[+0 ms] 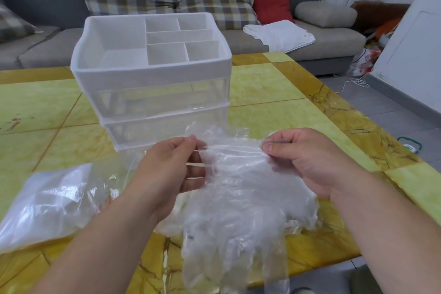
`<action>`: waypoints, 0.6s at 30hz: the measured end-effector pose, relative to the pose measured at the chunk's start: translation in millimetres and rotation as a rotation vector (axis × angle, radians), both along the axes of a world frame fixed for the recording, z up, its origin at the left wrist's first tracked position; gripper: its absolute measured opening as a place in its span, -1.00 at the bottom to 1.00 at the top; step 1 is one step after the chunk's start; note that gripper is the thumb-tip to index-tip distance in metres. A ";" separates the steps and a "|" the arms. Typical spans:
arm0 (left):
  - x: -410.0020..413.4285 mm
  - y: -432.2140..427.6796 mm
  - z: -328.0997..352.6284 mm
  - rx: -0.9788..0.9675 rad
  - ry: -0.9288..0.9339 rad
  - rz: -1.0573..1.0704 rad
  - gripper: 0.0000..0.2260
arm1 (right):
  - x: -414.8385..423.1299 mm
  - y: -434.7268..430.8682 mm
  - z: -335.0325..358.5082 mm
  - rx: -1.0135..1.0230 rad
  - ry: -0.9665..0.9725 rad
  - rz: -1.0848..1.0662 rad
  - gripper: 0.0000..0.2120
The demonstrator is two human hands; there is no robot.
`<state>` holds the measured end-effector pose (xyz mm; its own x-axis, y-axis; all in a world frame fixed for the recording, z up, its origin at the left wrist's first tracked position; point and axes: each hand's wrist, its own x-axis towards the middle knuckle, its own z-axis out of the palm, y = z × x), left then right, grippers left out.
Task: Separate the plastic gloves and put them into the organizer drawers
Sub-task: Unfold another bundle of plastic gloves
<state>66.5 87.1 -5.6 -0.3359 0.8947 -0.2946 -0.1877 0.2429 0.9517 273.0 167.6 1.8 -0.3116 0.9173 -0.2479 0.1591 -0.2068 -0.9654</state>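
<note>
Nearest to me, at the bottom middle of the frame, the plastic gloves (238, 212) hang in one thick see-through bunch, and their finger ends droop toward the near edge of the counter (274, 83). I think they are all stuck together, so I judge that none has been pulled free yet.

A bit higher, in the middle of the frame, I hold the bunch by its top edge. My left grip (167, 167) is closed on the left end of that edge, with the thumb and fingers pinching the thin plastic. My right grip (307, 160) is closed on the right end the same way, thumb on top. So the gloves sit between my two grips and hang below them, and a little bit of crinkled plastic sticks up above.

At the lower left of the frame a clear bag (47, 203) lies flat on the counter, near my left arm but not touching the gloves.

Farther off, in the upper middle, the organizer (152, 71) stands just behind the gloves. Its two drawers (162, 100) look pushed in, and I see no gloves through their clear fronts. The little boxes on top look bare too.

So I think the job has only begun: I must peel the gloves apart, open a drawer, and put them in

Farthest away, along the top of the frame, is a grey sofa (334, 38)
</note>
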 end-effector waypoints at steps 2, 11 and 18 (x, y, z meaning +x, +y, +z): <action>2.7 -1.7 1.1 0.023 0.039 -0.075 -0.64 | -0.9 -0.5 -0.6 0.004 -0.008 0.009 -0.95; -1.7 -4.6 -4.9 -0.064 0.194 -0.203 -0.89 | 1.1 -1.2 1.2 -0.030 -0.086 0.085 -0.96; -1.2 0.0 -8.0 0.055 0.340 -0.039 -0.91 | -5.2 0.7 -2.8 -0.051 -0.180 0.068 -0.98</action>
